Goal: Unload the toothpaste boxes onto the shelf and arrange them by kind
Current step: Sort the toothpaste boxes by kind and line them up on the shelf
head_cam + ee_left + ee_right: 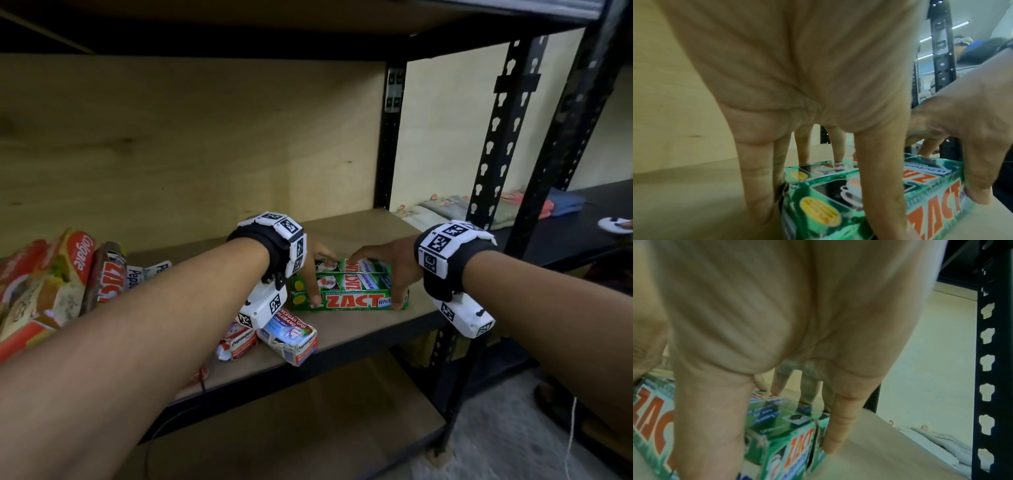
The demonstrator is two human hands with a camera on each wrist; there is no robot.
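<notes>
Now both hands sit on a block of green Zact boxes [349, 289] that lies flat on the wooden shelf [363, 329], slightly right of centre in the head view. The left hand [310, 274] straddles the block's 9 o'clock end: its thumb [315, 294] presses the front face of the nearest box, the index finger reaches over to the back edge, and in the left wrist view the outer fingers [756, 186] run down against the end flaps, so the hand is grasping the block. The right hand [394, 270] mirrors it at the 3 o'clock end, thumb on the front face near the word "white", fingers spread across the top and, in the right wrist view, one finger [838, 426] pressed to the end of the boxes. Three boxes lie side by side between the hands, labels up.

At 7 o'clock from the block, near the shelf's front edge, lie two crumpled Pepsodent boxes [287, 337]. Farther out at 9 o'clock sits a loose heap with a red Colgate box [73, 270] and a brown Zact box [106, 277] leaning together. At 3 o'clock stands a black slotted upright [496, 137], with folded cloths [442, 210] beyond it.
</notes>
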